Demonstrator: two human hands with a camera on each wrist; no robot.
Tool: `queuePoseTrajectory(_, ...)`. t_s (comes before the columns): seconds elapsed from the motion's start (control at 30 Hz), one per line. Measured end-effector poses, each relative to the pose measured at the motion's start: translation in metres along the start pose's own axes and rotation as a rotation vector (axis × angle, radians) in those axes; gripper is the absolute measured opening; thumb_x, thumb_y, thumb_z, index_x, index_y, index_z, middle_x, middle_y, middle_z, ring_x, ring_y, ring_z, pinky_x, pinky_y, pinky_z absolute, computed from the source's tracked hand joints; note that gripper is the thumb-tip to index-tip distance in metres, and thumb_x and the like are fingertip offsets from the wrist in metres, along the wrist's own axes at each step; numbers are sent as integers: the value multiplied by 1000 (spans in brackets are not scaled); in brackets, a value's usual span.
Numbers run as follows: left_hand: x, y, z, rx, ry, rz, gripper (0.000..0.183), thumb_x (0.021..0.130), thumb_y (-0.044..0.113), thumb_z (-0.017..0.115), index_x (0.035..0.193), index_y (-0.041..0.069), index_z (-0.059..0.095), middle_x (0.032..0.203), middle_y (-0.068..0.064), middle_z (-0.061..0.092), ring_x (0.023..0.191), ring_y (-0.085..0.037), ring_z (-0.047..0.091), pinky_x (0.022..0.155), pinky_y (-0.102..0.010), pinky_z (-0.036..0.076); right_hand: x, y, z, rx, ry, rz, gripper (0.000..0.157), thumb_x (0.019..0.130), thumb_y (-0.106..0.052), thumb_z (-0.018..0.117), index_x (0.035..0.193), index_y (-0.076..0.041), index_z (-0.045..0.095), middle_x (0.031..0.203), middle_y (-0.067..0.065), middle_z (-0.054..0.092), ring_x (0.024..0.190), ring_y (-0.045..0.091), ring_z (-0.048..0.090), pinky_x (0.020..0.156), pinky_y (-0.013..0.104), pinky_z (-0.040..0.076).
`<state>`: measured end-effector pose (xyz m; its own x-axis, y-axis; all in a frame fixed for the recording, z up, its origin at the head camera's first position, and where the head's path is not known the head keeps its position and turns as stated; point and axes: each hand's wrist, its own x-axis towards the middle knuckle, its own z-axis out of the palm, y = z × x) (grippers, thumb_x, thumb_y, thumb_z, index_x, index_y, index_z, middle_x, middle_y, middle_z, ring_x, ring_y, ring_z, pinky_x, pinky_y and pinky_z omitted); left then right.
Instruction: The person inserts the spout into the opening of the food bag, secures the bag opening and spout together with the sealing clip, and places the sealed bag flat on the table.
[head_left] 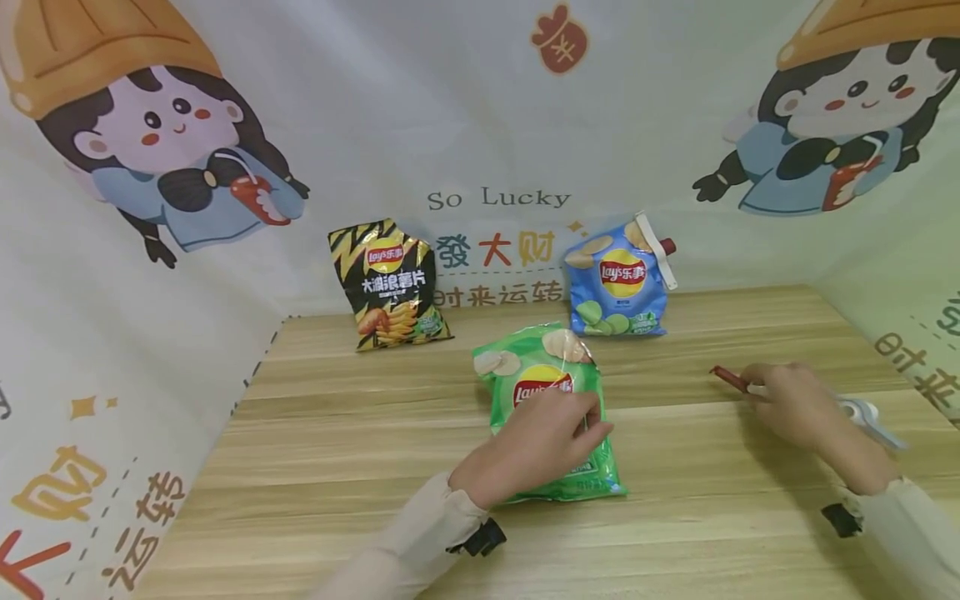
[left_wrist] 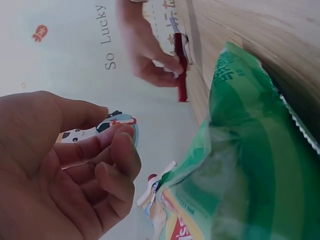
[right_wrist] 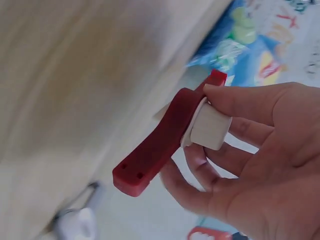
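My right hand point(head_left: 798, 404) holds a red bag clip point(right_wrist: 155, 145) with a white cap, thumb and fingers pinching it above the right side of the table. The left hand point(head_left: 536, 442) hovers over a green Lay's chip bag point(left_wrist: 245, 150), its fingers point(left_wrist: 122, 155) loosely bent around nothing. In the left wrist view that hand is apart from the bag. The green bag point(head_left: 543, 346) lies face up at mid-table, its lower front partly hidden by the left hand.
Against the back cloth lean a black-and-yellow chip bag point(head_left: 390, 287) on the left and a blue one point(head_left: 615, 283) on the right. A white clip with a red cap point(head_left: 657, 252) sits across the blue bag's top corner. Beside the right wrist lies a white-and-grey clip point(head_left: 870, 419).
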<state>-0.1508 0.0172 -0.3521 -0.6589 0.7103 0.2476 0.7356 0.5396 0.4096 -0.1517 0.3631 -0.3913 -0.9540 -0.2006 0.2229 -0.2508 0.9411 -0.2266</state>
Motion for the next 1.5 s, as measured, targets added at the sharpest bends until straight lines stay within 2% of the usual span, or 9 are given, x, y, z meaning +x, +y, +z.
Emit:
queuePoseTrajectory(0.13,4,-1,3,-23,13,11,17,100,27,61,89,14,63,64,9,51,55,-3,45,49,-16,36,4,-23,-4,76,23,-76,16,82,3,73,97,6,70,91,22,72,83,41,66,68,53,52)
queuePoseTrajectory(0.33,10,-4,8,-41,6,15,21,102,29,57,114,12,61,74,10,54,60,-3,49,51,-16,39,6,-65,-14,159,8,-129,19,84,-1,76,103,2,72,96,13,73,91,36,64,75,53,50)
queuePoseTrajectory(0.57,10,-11,8,-64,63,23,39,104,34,54,134,9,52,87,9,55,67,-3,52,55,-15,43,9,-111,-23,265,-53,-202,20,87,-6,75,107,-7,74,96,-3,71,80,14,54,67,32,44)
queuePoseTrajectory(0.63,8,-15,6,-46,82,32,38,104,35,51,132,9,54,88,9,57,67,-3,52,54,-15,42,12,-122,-25,294,-76,-235,18,88,-8,74,106,-11,74,94,-8,70,77,10,52,66,29,44)
queuePoseTrajectory(0.77,2,-22,2,-24,135,67,26,106,30,49,113,10,64,82,8,56,65,-4,49,53,-16,39,19,-139,-29,365,-124,-292,16,92,-10,72,107,-14,74,94,-13,68,82,9,56,71,31,48)
queuePoseTrajectory(1.0,-12,-29,-19,-140,283,114,22,105,20,53,99,7,70,71,7,54,60,-5,47,54,-17,39,31,-158,-34,478,-124,-313,21,96,-14,67,117,-11,70,106,-4,69,91,11,63,77,31,55)
queuePoseTrajectory(1.13,-14,-32,-31,-193,350,137,18,103,15,57,96,6,71,70,4,57,58,-6,46,51,-18,39,35,-162,-36,492,-123,-314,25,98,-21,65,121,-10,67,95,-3,67,78,11,63,69,27,55)
queuePoseTrajectory(1.27,-16,-35,-40,-236,351,106,16,102,14,58,98,5,72,72,1,59,55,-6,45,47,-19,38,35,-165,-35,532,-142,-276,26,101,-27,61,121,-11,65,90,-1,65,74,13,64,63,28,54)
queuePoseTrajectory(1.5,-19,-37,-47,-258,265,73,19,103,19,57,98,6,69,73,0,61,57,-11,51,49,-20,42,37,-165,-36,599,-122,-271,21,101,-18,59,118,-8,63,97,4,72,81,9,71,70,27,58)
